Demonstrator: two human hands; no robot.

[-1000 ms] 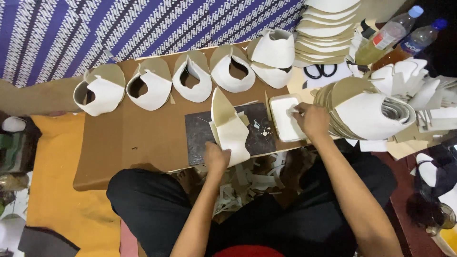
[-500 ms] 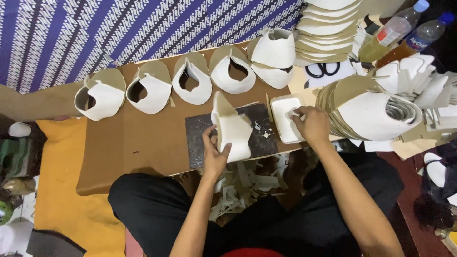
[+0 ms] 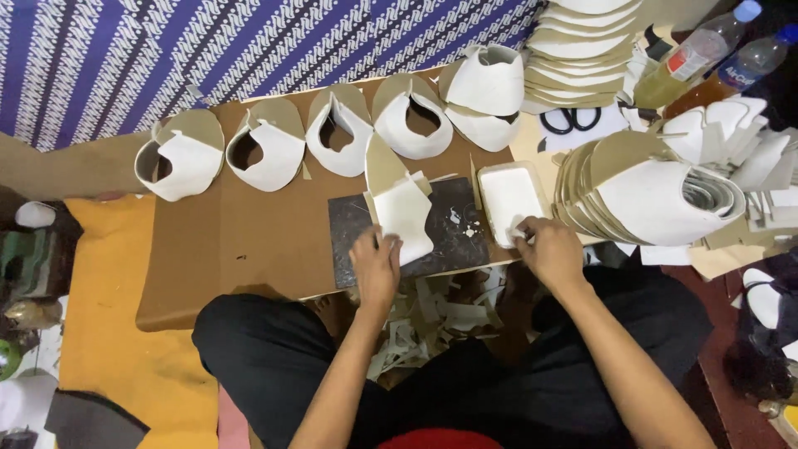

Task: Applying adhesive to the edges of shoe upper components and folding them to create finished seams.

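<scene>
On dark mat (image 3: 449, 241), L hand (image 3: 376, 268) grips white piece (image 3: 405, 218); R hand (image 3: 549, 249) prob. pinches tray (image 3: 509, 199) edge.

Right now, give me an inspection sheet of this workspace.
Surface: brown board on the floor, with a dark cutting mat at its near edge.
Job's things: white cut piece on the mat; white tray beside it.
Clutter: row of folded white pieces along the far edge; stack of pieces on the right; scissors; two bottles; offcuts by the knees.
Hands: left hand presses the cut piece; right hand touches the tray.
Cables: nothing seen.
Surroundings: patterned blue cloth behind; orange mat on the left.
</scene>
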